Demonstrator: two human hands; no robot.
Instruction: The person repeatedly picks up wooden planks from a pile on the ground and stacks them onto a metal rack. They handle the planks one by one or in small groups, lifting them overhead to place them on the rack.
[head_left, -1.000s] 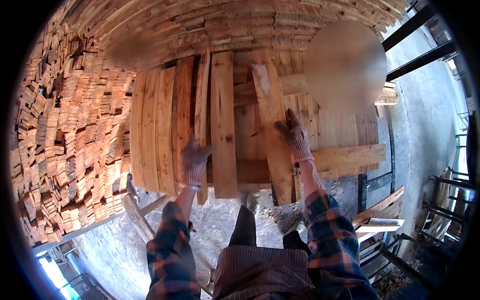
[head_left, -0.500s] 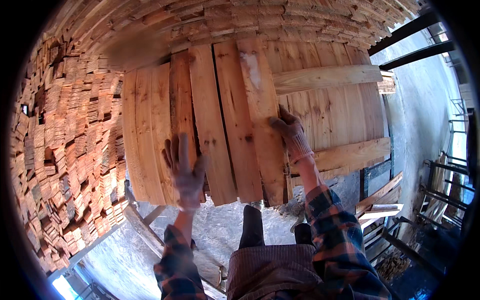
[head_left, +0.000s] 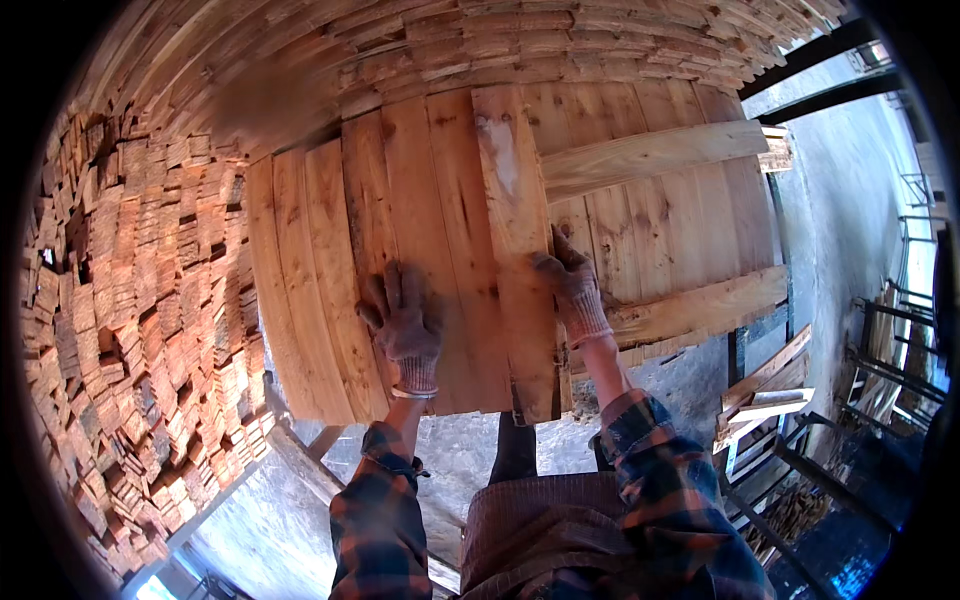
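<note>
My left hand (head_left: 408, 335), in a knitted work glove, lies flat with fingers spread on the middle boards. Beneath it is a row of reddish-brown wooden boards (head_left: 415, 190), side by side, with their edges close together. My right hand (head_left: 576, 292), also gloved, grips the right edge of a board with a whitish patch (head_left: 510, 190). That board rests higher than the planks to its right. Its thumb sits on the board's edge, while the other fingertips are partly hidden.
Two crosswise planks, an upper one (head_left: 650, 158) and a lower one (head_left: 690, 305), lie over the boards at right. Stacked timber ends (head_left: 150, 330) rise at left, with more stacked wood (head_left: 480, 45) at the far side. Dark metal racks (head_left: 900, 350) stand at right.
My left hand has come down onto the boards and moved right. The gaps between the middle boards have closed up. My right hand stays at the patched board's edge.
</note>
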